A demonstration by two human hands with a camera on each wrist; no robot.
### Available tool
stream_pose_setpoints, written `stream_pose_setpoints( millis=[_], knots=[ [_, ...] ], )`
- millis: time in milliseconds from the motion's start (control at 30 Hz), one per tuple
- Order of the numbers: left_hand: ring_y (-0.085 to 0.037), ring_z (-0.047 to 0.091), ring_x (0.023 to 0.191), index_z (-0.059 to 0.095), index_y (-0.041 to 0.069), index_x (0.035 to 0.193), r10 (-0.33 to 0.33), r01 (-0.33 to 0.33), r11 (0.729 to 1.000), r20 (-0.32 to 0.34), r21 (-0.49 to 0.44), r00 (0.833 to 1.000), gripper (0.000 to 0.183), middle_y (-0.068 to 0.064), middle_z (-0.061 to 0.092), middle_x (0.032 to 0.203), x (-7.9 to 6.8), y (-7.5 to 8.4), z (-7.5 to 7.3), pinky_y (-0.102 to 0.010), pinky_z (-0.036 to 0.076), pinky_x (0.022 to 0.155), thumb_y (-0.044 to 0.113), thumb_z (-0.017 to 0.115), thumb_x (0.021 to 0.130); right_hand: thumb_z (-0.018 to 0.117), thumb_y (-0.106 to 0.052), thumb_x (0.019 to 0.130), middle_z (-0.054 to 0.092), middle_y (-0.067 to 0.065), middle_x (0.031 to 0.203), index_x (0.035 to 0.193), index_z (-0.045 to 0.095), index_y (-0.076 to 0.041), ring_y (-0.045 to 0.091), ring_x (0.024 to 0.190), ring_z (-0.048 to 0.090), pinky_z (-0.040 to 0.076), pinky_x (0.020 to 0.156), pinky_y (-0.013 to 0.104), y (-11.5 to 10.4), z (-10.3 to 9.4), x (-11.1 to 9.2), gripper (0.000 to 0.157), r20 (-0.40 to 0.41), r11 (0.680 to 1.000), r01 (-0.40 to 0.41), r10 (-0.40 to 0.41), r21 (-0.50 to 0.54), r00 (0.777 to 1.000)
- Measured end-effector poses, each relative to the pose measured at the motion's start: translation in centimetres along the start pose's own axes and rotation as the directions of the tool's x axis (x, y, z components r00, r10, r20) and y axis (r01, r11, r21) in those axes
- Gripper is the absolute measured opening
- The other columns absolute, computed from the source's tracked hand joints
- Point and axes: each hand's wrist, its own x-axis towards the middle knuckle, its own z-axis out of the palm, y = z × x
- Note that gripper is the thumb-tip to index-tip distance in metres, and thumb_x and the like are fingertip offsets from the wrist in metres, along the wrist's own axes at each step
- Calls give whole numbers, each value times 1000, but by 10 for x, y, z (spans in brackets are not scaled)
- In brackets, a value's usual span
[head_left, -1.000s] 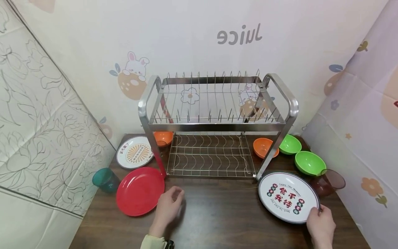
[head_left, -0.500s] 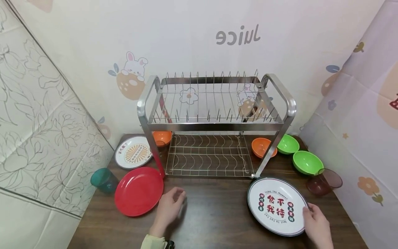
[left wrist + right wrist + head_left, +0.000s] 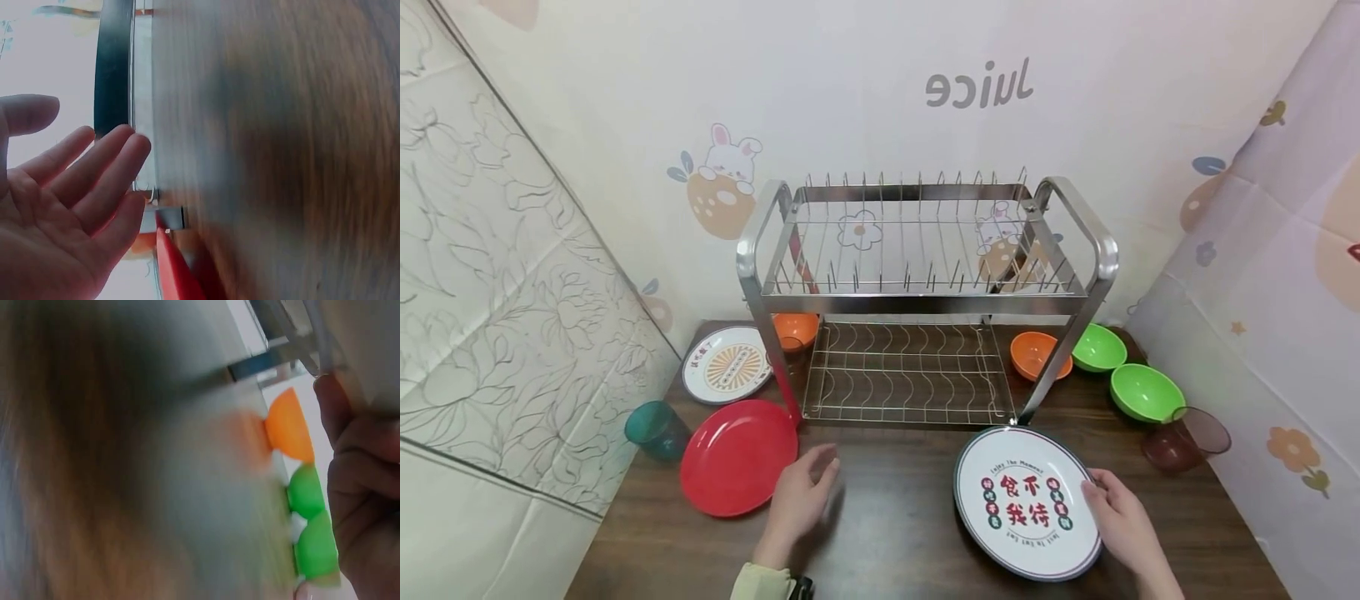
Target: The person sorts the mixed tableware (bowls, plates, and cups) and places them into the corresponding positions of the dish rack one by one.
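My right hand (image 3: 1122, 518) grips the right rim of a round white plate (image 3: 1026, 546) with a dark edge and red lettering, thumb on top. The plate is face up in front of the rack's right leg. In the right wrist view, the curled fingers (image 3: 362, 469) show at the plate's edge. My left hand (image 3: 797, 496) hovers low at the table's front with nothing in it, just right of a red plate (image 3: 737, 458). Its fingers are loosely spread in the left wrist view, where the red plate's edge (image 3: 175, 269) shows below them.
A two-tier metal dish rack (image 3: 925, 306) stands at the back middle. Left of it are another white plate (image 3: 707, 379), a teal cup (image 3: 657, 431) and an orange bowl (image 3: 796, 327). To its right: another orange bowl (image 3: 1032, 354), green bowls (image 3: 1146, 393) and a reddish-brown cup (image 3: 1183, 442).
The right hand has brought the lettered white plate leftward and nearer, from beside the reddish-brown cup toward the table's middle. My left hand has stayed nearly in place.
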Motion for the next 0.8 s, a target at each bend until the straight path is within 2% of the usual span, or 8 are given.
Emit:
stream_pose_setpoints(
  millis=[167, 333, 433, 567, 700, 800],
  knots=[
    [-26, 64, 111, 66, 14, 127, -83, 84, 996, -88, 9, 993, 33, -4, 68, 122, 3, -7, -21, -50, 50, 91, 26, 67, 96, 41, -31, 108, 68, 21, 108, 140, 41, 6, 19, 88, 66, 51, 71, 27, -20, 13, 1, 49, 12, 996, 67, -68, 64, 998],
    [-27, 62, 114, 64, 13, 129, -146, 146, 989, -71, -4, 987, 37, -5, 66, 125, 7, -11, -34, -49, 51, 92, 29, 67, 96, 48, -18, 106, 70, 16, 98, 135, 46, 4, 17, 76, 67, 52, 66, 29, -36, 36, -2, 36, -4, 972, 154, -156, 176, 988],
    [-27, 62, 112, 64, 14, 129, -156, 155, 988, -76, -17, 985, 37, -5, 66, 124, 7, -13, -33, -48, 51, 91, 29, 67, 95, 50, -14, 105, 70, 15, 94, 133, 49, 3, 18, 73, 66, 52, 64, 30, -47, 54, -4, 33, -9, 954, 181, -184, 240, 983],
    [-26, 63, 111, 65, 13, 127, -145, 142, 989, -76, -51, 986, 34, -4, 67, 122, 5, -13, -28, -47, 52, 91, 26, 67, 96, 52, -14, 104, 70, 12, 87, 133, 51, 1, 20, 68, 65, 52, 60, 31, -61, 78, -7, 32, 7, 936, 172, -183, 306, 983],
    [-25, 63, 112, 65, 13, 126, -107, 102, 989, -37, -108, 994, 32, -4, 67, 122, 3, -12, -20, -47, 51, 93, 27, 65, 98, 53, -13, 104, 68, 11, 81, 132, 52, 0, 21, 63, 64, 51, 56, 31, -71, 92, -10, 31, 22, 923, 170, -189, 346, 982],
    [-24, 62, 112, 65, 11, 127, -88, 88, 979, 7, -185, 996, 33, -4, 68, 121, 3, -10, -16, -47, 49, 95, 29, 64, 99, 54, -11, 103, 68, 12, 81, 131, 53, 0, 21, 63, 63, 51, 56, 30, -76, 98, -11, 30, 22, 914, 187, -208, 361, 978]
  ],
)
